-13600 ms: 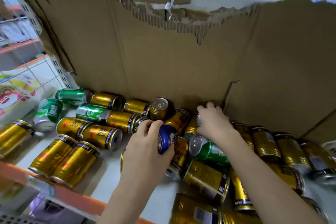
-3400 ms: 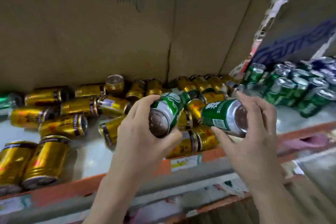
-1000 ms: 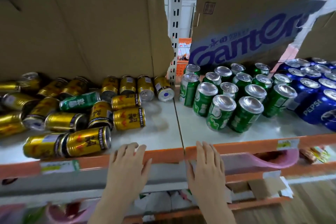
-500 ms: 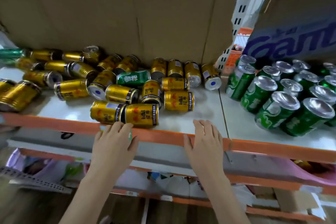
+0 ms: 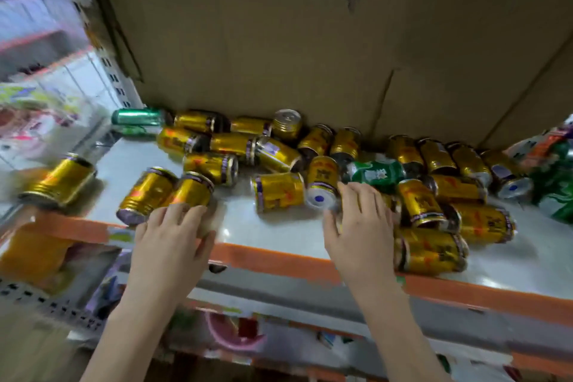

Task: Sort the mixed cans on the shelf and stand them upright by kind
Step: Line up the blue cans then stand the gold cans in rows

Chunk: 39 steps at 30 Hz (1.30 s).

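scene: shelf [image 5: 279, 228] with orange front edge, cardboard sheet [image 5: 279, 40] behind it, many cans lying on their sides
gold cans [image 5: 279, 191]: the bulk of the pile, nearly all tipped over, scattered from the left end to the right; one [image 5: 286, 124] at the back seems to stand upright
green can [image 5: 376, 171]: lying on its side mid-pile, wedged between gold ones, just beyond the right hand
second green can [image 5: 138, 117]: on its side at the far back left, next to the cardboard
sorted greens [image 5: 555, 192]: blurred green group at the far right edge, details not readable
left hand [image 5: 173, 240]: over the front edge, fingers fairly straight, tips touching or nearly touching the closest gold can [image 5: 193, 191]; nothing held
right hand [image 5: 361, 226]: fingers spread loose, reaching into the pile; tips at the gold can with the blue-dot base [image 5: 322, 186]; cannot tell if it grips anything yet
step, my read: pull out the stray green can, then stand the golds
how to do it well: lift the green can straight up rather than dragging it, since neighbours lean against it and would roll; wrap the fingers round the body
risk: front-row cans near the edge could roll off if nudged
progress, my read: golds mostly unsorted, plenty left
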Each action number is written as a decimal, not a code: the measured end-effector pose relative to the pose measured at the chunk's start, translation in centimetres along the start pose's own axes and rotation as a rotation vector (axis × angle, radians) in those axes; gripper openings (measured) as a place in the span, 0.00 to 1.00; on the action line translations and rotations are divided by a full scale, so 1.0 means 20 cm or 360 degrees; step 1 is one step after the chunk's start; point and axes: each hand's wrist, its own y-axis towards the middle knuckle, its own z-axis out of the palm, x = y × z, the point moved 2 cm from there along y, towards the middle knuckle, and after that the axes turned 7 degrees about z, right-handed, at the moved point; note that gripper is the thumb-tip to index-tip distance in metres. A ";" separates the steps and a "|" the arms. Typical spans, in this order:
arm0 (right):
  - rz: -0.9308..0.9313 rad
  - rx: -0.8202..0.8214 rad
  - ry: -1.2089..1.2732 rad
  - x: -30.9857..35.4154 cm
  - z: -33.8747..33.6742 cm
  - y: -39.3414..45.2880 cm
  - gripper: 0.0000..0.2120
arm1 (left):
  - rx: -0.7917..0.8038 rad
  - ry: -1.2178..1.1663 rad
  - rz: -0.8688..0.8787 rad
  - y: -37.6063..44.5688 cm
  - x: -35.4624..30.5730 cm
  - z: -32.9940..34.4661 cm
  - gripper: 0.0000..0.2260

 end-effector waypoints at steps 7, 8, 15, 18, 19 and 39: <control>-0.0075 0.0185 -0.0130 0.42 0.21 -0.03 0.20 | 0.0030 -0.0088 -0.0072 0.07 0.45 0.03 0.14; -0.0084 0.0202 -0.0141 0.44 0.22 -0.03 0.20 | 0.0008 -0.0101 -0.0064 0.07 0.47 0.04 0.13; -0.0142 0.0262 -0.0100 0.57 0.33 0.06 0.18 | -0.0071 -0.0079 -0.0028 0.13 0.54 0.08 0.11; -0.0198 0.0312 -0.0057 0.60 0.37 0.11 0.22 | -0.0032 -0.0005 -0.0050 0.20 0.55 0.04 0.17; -0.0209 0.0332 -0.0040 0.60 0.38 0.13 0.22 | -0.0038 0.0015 -0.0060 0.23 0.56 0.04 0.18; -0.0039 0.0689 -0.0243 0.82 0.69 0.52 0.25 | 0.0767 0.0614 0.0259 1.17 1.14 0.39 0.36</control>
